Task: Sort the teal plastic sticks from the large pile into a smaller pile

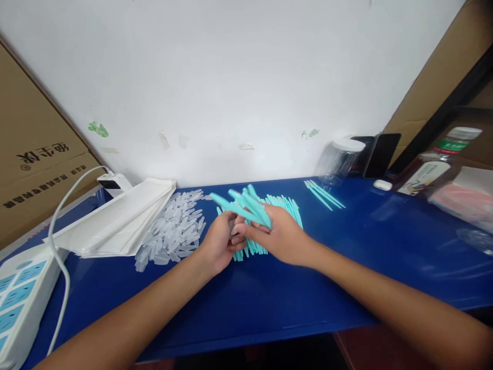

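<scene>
My right hand [287, 236] is closed on a bunch of slim turquoise sticks [246, 205], which fan out to the upper left and are blurred. Right beside it, my left hand [221, 244] has its fingers curled around a small pale translucent cap [232, 227], mostly hidden by the fingers. The fingertips of both hands meet or nearly meet. Under and behind the hands lies a pile of the same turquoise sticks [290, 208]. Left of my left hand is a heap of translucent plastic caps [171, 231].
A few turquoise sticks [325, 195] lie apart near a clear jar [339, 162]. White paper sleeves [115, 221] are stacked at left, near a power strip [26, 293] and its white cable [65, 262]. A bottle [427, 164] and phone [381, 154] stand right on the blue table [246, 308].
</scene>
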